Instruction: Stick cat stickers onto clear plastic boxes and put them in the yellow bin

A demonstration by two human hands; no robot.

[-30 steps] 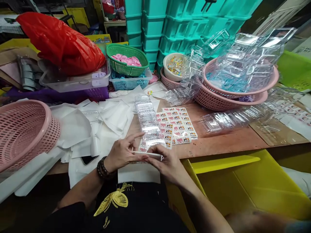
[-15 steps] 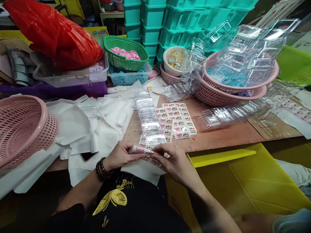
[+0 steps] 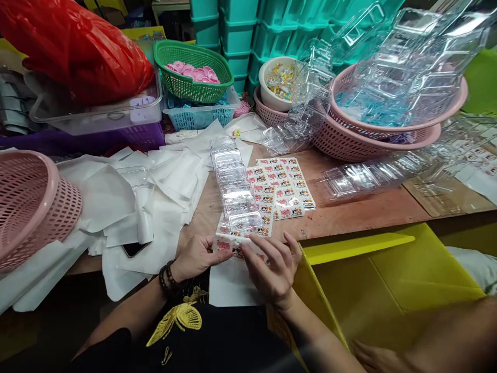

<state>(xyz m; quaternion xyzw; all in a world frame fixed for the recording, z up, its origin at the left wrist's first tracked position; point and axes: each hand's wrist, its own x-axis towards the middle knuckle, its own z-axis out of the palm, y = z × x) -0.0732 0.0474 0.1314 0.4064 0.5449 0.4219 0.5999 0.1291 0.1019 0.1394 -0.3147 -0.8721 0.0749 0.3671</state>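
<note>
As left hand (image 3: pixel 198 256) and right hand (image 3: pixel 274 270) pinch stickers (image 3: pixel 236 247), boxes (image 3: pixel 236 192) lie beyond.

head view | worn on person's head | faces forward and down | close over brown wooden bench (image 3: pixel 361 215) | left hand (image 3: pixel 196 256), right hand (image 3: pixel 272 272) lower centre

Straight ahead of us a row of clear boxes (image 3: pixel 236 194) blocks the way, with sticker sheets (image 3: pixel 287 186) lying flat just to its right and loose white papers (image 3: pixel 166 186) piled to its left as far as the pink basket (image 3: pixel 34 202). We find open room on the bare table (image 3: pixel 361 215), between the sticker sheets, a string of clear shells (image 3: pixel 373 178) and the yellow bin (image 3: pixel 357 247). Farther back, stacked baskets (image 3: pixel 365 145) heaped with shells, a green basket (image 3: pixel 192 72) and a red bag (image 3: pixel 77 46) wall off the rear.
</note>
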